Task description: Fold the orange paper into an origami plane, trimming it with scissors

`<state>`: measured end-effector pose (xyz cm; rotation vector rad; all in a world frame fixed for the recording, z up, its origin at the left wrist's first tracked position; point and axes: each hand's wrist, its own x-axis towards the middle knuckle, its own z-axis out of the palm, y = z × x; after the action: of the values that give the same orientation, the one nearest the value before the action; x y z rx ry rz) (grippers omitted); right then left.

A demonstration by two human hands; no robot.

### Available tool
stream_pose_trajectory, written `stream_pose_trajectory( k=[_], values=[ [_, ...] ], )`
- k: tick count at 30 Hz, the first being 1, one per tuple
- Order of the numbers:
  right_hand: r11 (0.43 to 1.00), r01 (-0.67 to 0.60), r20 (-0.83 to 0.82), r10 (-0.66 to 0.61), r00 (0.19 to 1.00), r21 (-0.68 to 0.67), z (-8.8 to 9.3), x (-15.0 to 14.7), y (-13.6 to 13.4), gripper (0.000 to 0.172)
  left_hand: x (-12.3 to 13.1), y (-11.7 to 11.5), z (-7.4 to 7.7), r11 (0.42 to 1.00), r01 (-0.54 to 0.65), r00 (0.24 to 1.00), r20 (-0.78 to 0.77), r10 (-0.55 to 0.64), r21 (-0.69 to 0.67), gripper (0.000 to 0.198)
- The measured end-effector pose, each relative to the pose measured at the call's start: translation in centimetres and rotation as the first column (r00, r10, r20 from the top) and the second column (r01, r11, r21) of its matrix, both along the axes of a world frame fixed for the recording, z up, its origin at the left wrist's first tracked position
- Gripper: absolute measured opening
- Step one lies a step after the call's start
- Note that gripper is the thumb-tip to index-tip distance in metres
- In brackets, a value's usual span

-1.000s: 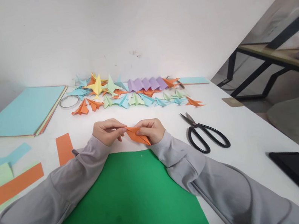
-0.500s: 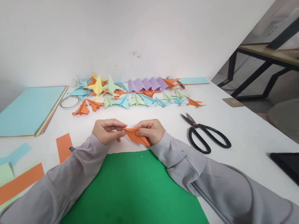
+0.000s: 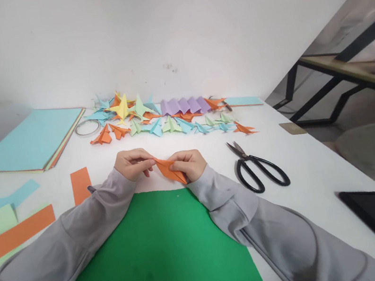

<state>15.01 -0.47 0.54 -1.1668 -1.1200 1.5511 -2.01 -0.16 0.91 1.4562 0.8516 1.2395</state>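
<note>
The right hand's [image 3: 191,164] grip is pinched shut on a small folded orange paper piece [image 3: 170,170]. The left hand's [image 3: 134,164] grip pinches its pointy left corner. The paper is between both hands, near the far edge of a big flat green sheet [image 3: 159,250] on the white desk [image 3: 306,163]. Black-handled metal scissors [image 3: 244,156] lie to the right, blades apart.

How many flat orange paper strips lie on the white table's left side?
2: longer strip, far left, overlapping pale-green paper; shorter strip, nearer the left hand. Others may be hidden.
</note>
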Motion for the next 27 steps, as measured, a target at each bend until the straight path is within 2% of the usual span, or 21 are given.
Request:
stream_pose_trajectory(
  k=[10, 16, 19, 22, 27],
  values=[
    [1.0, -0.002, 0.03, 0.002, 1.0, 0.001, -0.2, 0.1, 0.0, 0.011, 0.0, 0.0, 0.1, 0.999, -0.018, 1.0, 0.013, 0.019, -0.03, 0.008],
    [1.0, 0.003, 0.043, -0.004, 0.999, 0.015, -0.7, 0.1, 0.2, 0.01, 0.1, -0.2, 0.0, 0.998, -0.033, 0.999, 0.022, 0.034, -0.058, 0.021],
    [0.997, -0.039, 0.066, 0.034, 0.997, 0.062, -1.2, 0.1, 0.3, 0.012, 0.3, -0.2, -0.3, 0.999, -0.045, 0.998, -0.049, 0.044, -0.017, 0.027],
    [0.986, -0.07, 0.067, 0.06, 0.996, 0.15, -1.8, 0.1, 0.3, 0.014, 0.7, -0.2, -0.6, 0.994, -0.072, 0.985, -0.149, 0.084, 0.082, 0.023],
    [0.954, -0.096, 0.083, 0.076, 0.994, 0.283, -2.3, 0.1, 0.2, 0.015, 0.9, -0.3, -0.8, 0.988, -0.052, 0.983, -0.165, 0.076, 0.146, 0.02]
  ],
)
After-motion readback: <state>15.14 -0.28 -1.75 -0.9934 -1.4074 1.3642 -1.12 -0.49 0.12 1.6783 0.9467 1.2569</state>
